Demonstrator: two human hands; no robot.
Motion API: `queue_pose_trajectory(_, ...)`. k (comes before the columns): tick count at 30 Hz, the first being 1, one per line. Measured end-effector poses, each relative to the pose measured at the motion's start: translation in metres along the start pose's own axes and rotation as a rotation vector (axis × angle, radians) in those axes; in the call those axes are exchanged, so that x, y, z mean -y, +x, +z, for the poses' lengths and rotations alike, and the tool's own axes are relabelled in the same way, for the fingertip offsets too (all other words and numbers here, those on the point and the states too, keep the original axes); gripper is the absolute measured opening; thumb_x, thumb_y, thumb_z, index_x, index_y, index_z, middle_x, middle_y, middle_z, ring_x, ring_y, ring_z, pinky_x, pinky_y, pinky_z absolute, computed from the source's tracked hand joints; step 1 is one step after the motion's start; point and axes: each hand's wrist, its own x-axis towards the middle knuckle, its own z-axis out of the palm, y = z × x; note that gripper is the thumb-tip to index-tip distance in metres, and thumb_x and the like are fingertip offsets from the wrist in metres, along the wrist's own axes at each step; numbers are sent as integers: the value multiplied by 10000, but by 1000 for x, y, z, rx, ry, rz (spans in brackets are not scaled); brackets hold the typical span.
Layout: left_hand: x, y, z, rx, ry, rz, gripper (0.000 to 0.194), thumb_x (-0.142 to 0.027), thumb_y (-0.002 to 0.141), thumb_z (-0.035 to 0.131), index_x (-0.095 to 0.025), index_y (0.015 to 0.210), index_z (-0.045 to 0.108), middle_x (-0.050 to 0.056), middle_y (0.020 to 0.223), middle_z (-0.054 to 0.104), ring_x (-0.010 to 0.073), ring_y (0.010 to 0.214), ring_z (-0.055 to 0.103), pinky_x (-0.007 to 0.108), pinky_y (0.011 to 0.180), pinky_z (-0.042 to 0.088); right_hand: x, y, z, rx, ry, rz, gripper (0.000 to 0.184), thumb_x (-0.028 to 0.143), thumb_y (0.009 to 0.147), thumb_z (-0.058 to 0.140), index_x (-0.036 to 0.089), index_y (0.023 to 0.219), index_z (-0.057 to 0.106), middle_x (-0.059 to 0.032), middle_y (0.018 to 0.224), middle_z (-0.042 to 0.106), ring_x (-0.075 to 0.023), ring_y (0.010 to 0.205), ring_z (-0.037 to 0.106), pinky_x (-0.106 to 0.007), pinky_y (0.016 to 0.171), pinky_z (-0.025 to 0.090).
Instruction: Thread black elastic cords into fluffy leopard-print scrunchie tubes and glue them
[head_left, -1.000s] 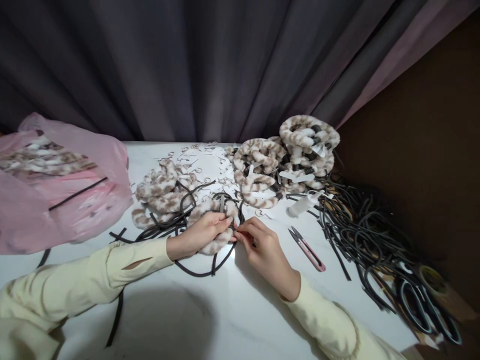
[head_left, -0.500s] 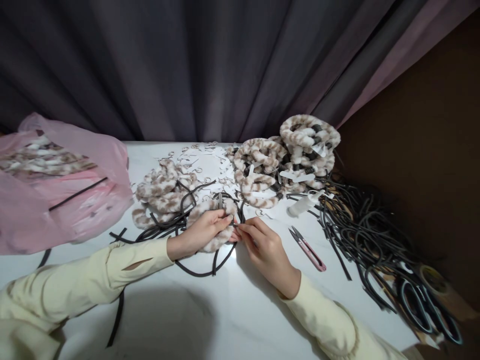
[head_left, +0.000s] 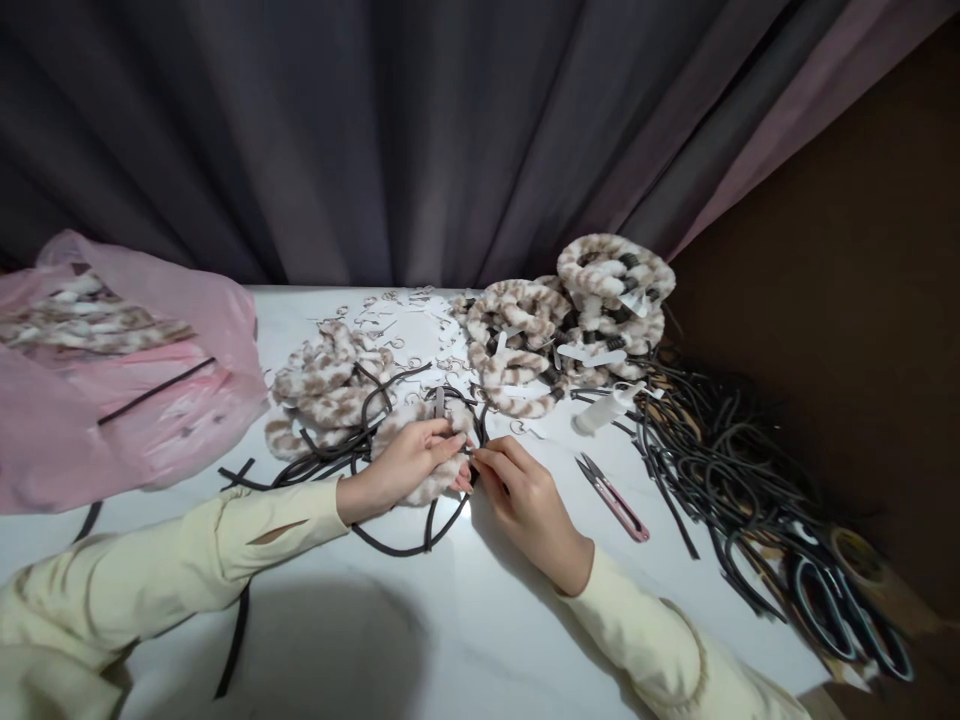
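At the middle of the table my left hand (head_left: 409,462) is closed on a brown-and-white plush ring (head_left: 430,487), thumb on top. My right hand (head_left: 525,500) meets it from the right, its thumb and index finger pinched at the ring's edge; what sits between those fingertips is too small to make out. A pale strip (head_left: 439,402) stands up from the ring's far side. Black cords (head_left: 390,550) loop around and under the ring. Pink-handled thread snips (head_left: 613,498) lie to the right of my right hand.
Plush pieces (head_left: 330,385) are heaped behind my left hand, finished-looking plush rings (head_left: 517,310) at the back. Metal hooks and rings (head_left: 390,325) lie scattered between. A small white bottle (head_left: 604,410), tangled black cords (head_left: 720,450) and scissors (head_left: 825,610) fill the right. A pink bag (head_left: 150,420) stands left.
Both hands stay at the plush ring with almost the same grip. My right fingertips have shifted very slightly; the whole view has moved a little.
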Motion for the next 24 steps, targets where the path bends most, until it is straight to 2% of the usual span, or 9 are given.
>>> queue_pose_trajectory(2,-1,0,1,-8,0,-4,431,-502,643,681,-154,762,457,-4,590,603,131,524,629,232,529,520,-1,4,-8,7,39,57,188,159,891,430,146,882,617,-71,797,582,-144,694,563,-255,635,480)
queue_pose_trajectory(5,-1,0,1,-11,-20,-28,424,-490,647,684,-151,771,461,2,613,610,148,546,641,262,547,534,-9,5,-34,-2,-5,178,178,260,866,513,157,826,654,-62,792,616,-143,675,582,-249,616,476)
queue_pose_trajectory(9,-3,0,1,-5,-35,-52,405,-460,655,692,-143,782,473,14,620,616,152,560,642,284,578,542,-36,-12,-80,-181,-189,386,310,417,830,531,153,785,685,-76,786,651,-148,612,590,-260,564,467)
queue_pose_trajectory(11,-3,0,1,-1,-39,-61,394,-444,661,693,-139,791,480,18,625,618,150,564,641,284,584,540,-54,-24,-93,-241,-314,538,344,463,790,554,146,771,686,-88,774,655,-171,614,591,-294,596,459)
queue_pose_trajectory(13,-3,1,1,-2,-38,-72,382,-436,669,689,-138,790,483,20,630,617,154,570,643,284,580,537,-71,-31,-96,-294,-311,679,411,494,726,600,118,871,678,-110,792,659,-202,649,598,-330,632,459)
queue_pose_trajectory(15,-3,1,1,-12,-26,-77,367,-428,677,686,-139,768,480,22,630,616,162,575,648,282,572,533,-86,-31,-90,-304,-146,766,530,509,656,649,89,980,641,-149,905,660,-225,722,609,-341,654,465)
queue_pose_trajectory(17,-3,1,1,-20,-10,-72,348,-418,690,678,-138,754,482,26,634,618,167,583,653,278,571,529,-98,-24,-79,-272,2,771,537,499,641,659,83,979,627,-155,950,657,-227,769,611,-331,666,468)
queue_pose_trajectory(20,-3,1,1,-25,1,-53,323,-405,705,668,-137,745,491,30,630,622,171,583,654,272,569,522,-107,-12,-68,-236,74,737,437,463,705,606,78,910,625,-132,882,671,-209,765,608,-312,676,468)
queue_pose_trajectory(24,-2,2,1,-27,-23,-56,311,-396,706,667,-142,725,488,27,607,620,172,558,647,275,547,520,-93,-11,-67,-194,105,681,355,410,761,561,96,921,603,-112,920,658,-196,809,594,-306,727,460)
